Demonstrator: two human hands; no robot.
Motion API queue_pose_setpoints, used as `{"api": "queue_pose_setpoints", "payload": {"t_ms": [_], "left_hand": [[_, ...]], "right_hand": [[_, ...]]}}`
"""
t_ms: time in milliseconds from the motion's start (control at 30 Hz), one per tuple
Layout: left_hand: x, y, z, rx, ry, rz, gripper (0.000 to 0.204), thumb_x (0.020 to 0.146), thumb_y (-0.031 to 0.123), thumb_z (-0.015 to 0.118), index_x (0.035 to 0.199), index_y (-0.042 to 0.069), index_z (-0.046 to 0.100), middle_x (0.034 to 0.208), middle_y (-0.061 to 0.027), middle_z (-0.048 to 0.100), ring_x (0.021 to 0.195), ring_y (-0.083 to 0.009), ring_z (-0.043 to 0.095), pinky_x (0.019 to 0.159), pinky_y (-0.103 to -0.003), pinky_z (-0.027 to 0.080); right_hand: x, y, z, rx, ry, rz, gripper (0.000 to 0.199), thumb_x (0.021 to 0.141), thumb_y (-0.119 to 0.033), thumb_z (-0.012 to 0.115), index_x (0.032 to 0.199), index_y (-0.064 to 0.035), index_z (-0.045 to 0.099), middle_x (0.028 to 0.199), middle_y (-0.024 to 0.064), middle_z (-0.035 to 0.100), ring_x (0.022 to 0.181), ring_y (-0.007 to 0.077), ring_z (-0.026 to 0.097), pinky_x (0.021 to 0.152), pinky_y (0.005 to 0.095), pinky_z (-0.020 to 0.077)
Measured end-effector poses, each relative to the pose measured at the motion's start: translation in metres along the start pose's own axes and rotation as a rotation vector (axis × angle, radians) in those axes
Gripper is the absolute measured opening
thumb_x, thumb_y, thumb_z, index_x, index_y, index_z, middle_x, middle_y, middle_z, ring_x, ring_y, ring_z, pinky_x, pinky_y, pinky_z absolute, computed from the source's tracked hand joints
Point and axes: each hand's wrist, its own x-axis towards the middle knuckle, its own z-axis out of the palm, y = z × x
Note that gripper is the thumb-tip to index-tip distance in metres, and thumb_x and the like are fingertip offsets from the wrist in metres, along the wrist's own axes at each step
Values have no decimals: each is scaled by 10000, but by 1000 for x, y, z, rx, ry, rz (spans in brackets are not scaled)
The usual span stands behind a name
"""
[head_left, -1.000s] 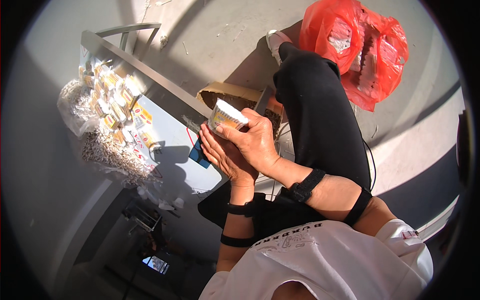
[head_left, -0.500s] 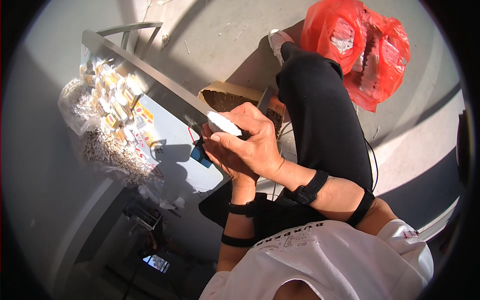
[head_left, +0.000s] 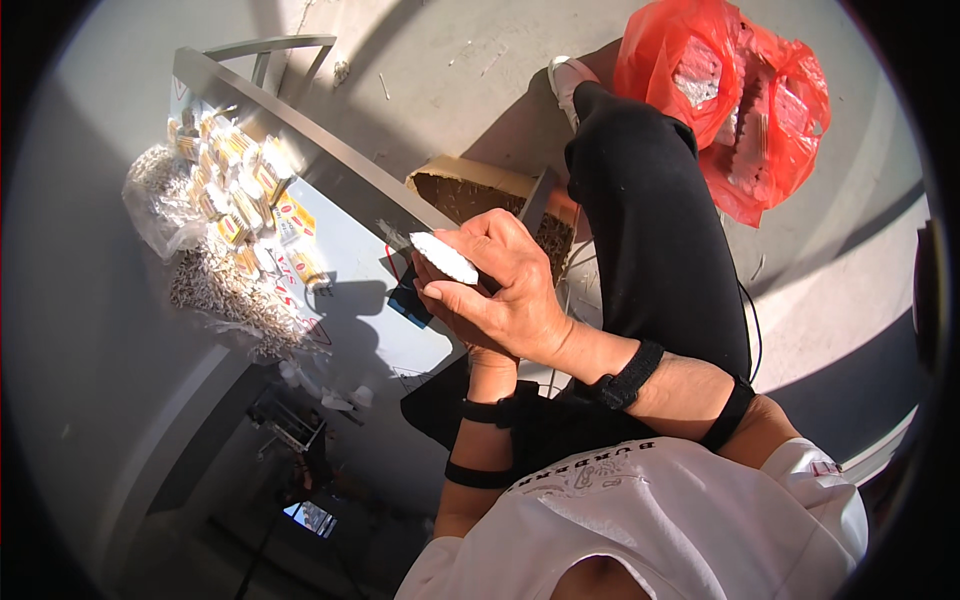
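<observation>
Both my hands are closed around a bundle of cotton swabs [head_left: 444,258]. Its white tips face up as a tight, pointed oval. My right hand [head_left: 520,285] lies over the bundle's near side, with the thumb along its lower edge and the fingers wrapped across. Beneath it, my left hand [head_left: 462,325] cups the bundle from below and is mostly covered by the right. The lower part of the bundle is hidden in the palms.
To the left, a table [head_left: 375,300] with a metal edge bar [head_left: 330,145] bears loose cotton swabs [head_left: 215,290] and several swab packets [head_left: 235,180]. An open cardboard box [head_left: 460,165] stands beyond my hands. A red plastic bag [head_left: 740,120] with packs lies beside my leg.
The right hand has closed further over the left, hiding more of its palm and fingers. The bundle has turned slightly and shows its white tips more fully. The whole view has shifted a little.
</observation>
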Motion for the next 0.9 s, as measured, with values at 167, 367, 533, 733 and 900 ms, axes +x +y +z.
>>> {"api": "queue_pose_setpoints", "payload": {"t_ms": [167, 367, 533, 733, 900], "left_hand": [[2, -2, -1, 87, -13, 13, 912, 854, 471, 558, 1473, 18, 64, 1520, -212, 137, 1415, -373, 132, 1127, -489, 109], [8, 2, -10, -535, -54, -56, 911, 845, 450, 574, 1467, 1, 83, 1519, -219, 138, 1415, -385, 133, 1128, -487, 98], [5, -1, -5, -479, 169, 27, 858, 854, 425, 544, 1449, -53, 152, 1514, -251, 161, 1401, -413, 168, 1113, -523, 119], [5, 0, -10, -542, 197, 16, 801, 857, 377, 570, 1420, -70, 219, 1483, -271, 229, 1367, -428, 236, 1101, -523, 166], [4, 0, -10, -541, 178, 25, 770, 874, 368, 544, 1417, -71, 221, 1498, -272, 194, 1376, -437, 204, 1099, -534, 159]], "right_hand": [[1, -1, 0, 20, 18, 6, 346, 764, -166, 733, 1073, -25, 668, 900, 101, 587, 853, 227, 552, 754, 320, 462], [17, 7, -5, 373, -11, 268, 278, 907, -238, 603, 1023, -2, 696, 930, 88, 632, 901, 169, 562, 808, 285, 444], [29, 16, -4, 760, -80, 612, 319, 907, -281, 616, 1003, 11, 701, 911, 68, 660, 873, 124, 585, 820, 279, 453], [34, 22, -9, 858, -107, 773, 289, 891, -263, 642, 972, 6, 707, 839, 65, 684, 824, 124, 613, 807, 271, 467], [35, 24, -10, 823, -106, 755, 256, 874, -242, 668, 921, 6, 710, 820, 61, 689, 775, 124, 612, 752, 257, 468]]}}
